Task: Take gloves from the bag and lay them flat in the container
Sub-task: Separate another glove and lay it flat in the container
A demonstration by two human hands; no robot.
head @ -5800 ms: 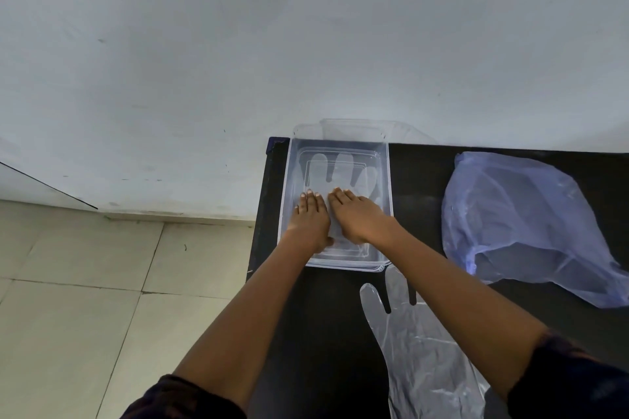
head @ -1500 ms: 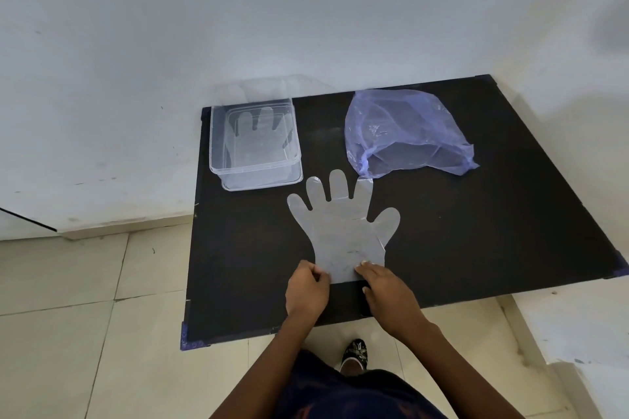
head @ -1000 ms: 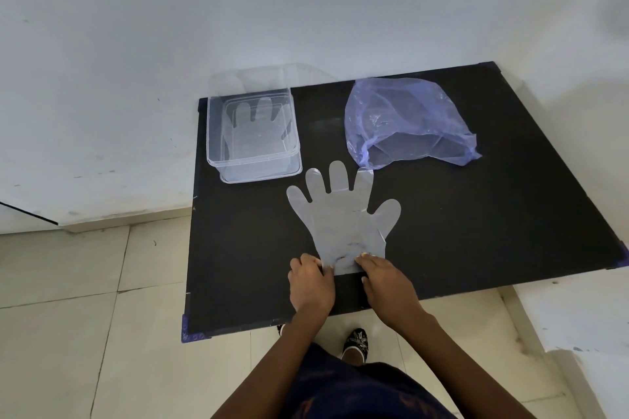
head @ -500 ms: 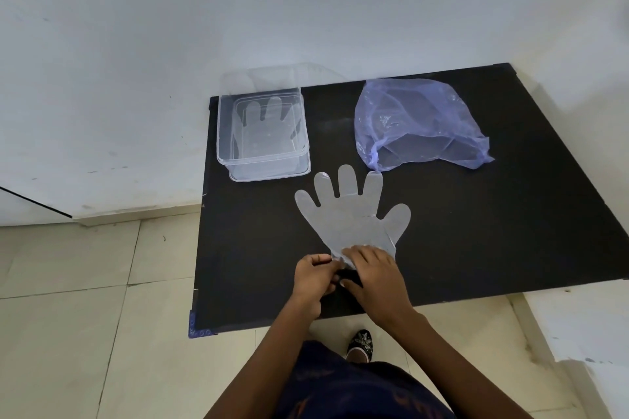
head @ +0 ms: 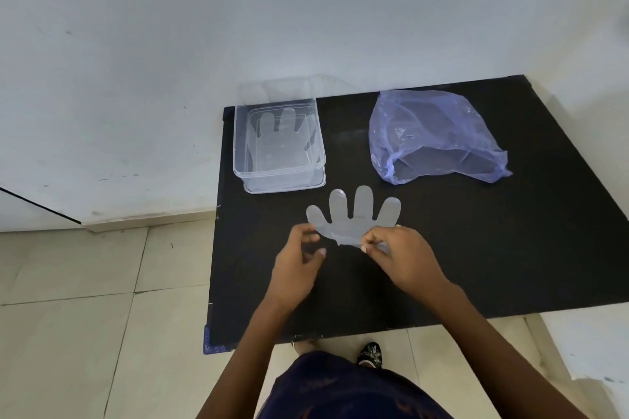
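Observation:
A clear plastic glove (head: 354,218) lies on the black table (head: 476,248), its fingers pointing away from me. My right hand (head: 398,255) pinches the glove's cuff edge and holds it raised off the table, so only the finger half shows flat. My left hand (head: 299,262) hovers at the glove's left edge with thumb and fingers apart, gripping nothing that I can see. At the table's far left corner stands a clear container (head: 282,180) with another glove (head: 275,139) flat inside. The crumpled bluish bag (head: 432,139) lies at the far right.
A white wall rises just behind the table. Tiled floor (head: 85,282) lies to the left and below. My foot in a dark shoe (head: 371,352) shows under the table's near edge. A white ledge (head: 595,350) sits at the lower right.
Both hands have moved forward from the cuff end. The right hand has lifted the cuff up over the palm of the glove. The left hand has let go and spread its fingers.

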